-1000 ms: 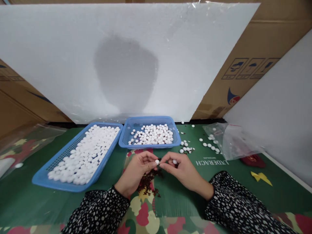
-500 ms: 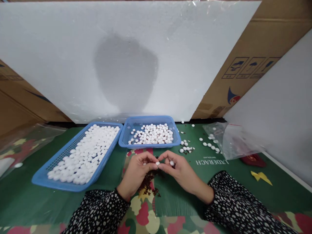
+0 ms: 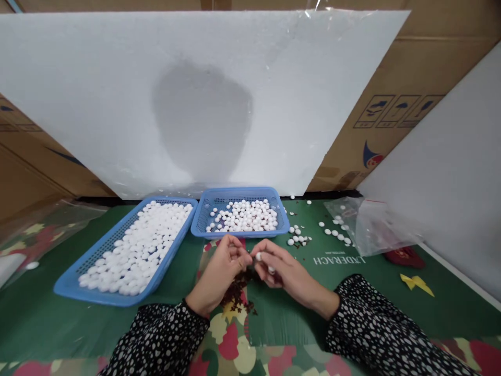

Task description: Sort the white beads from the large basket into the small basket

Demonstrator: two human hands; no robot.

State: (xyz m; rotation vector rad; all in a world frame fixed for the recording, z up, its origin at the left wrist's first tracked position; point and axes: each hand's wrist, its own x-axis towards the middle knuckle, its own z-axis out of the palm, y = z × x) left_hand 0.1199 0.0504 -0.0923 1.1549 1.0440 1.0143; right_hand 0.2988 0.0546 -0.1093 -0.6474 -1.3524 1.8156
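Over the mat my left hand (image 3: 222, 271) is closed, thumb and forefinger pinched together; anything between them is too small to make out. Close beside it, my right hand (image 3: 287, 274) is closed on a small white ball (image 3: 258, 256) at thumb and forefinger. A second white ball (image 3: 271, 270) shows among its lower fingers. The fingertips of both hands are close together, with a narrow gap. Beneath them lies a pile of dark reddish-brown bits (image 3: 236, 295), partly hidden by the left hand.
A long blue basket (image 3: 64, 286) of white balls stands at left. Another blue basket (image 3: 239, 191), with white balls and dark bits, stands behind the hands. Loose balls (image 3: 297, 238), a clear plastic bag (image 3: 376, 230) and yellow scraps (image 3: 417, 283) lie right. A white board (image 3: 282, 104) rises behind.
My fingertips have drawn apart from the white ball pinched between both hands. That ball now seems to be in my right hand alone, whose fingers have curled lower.
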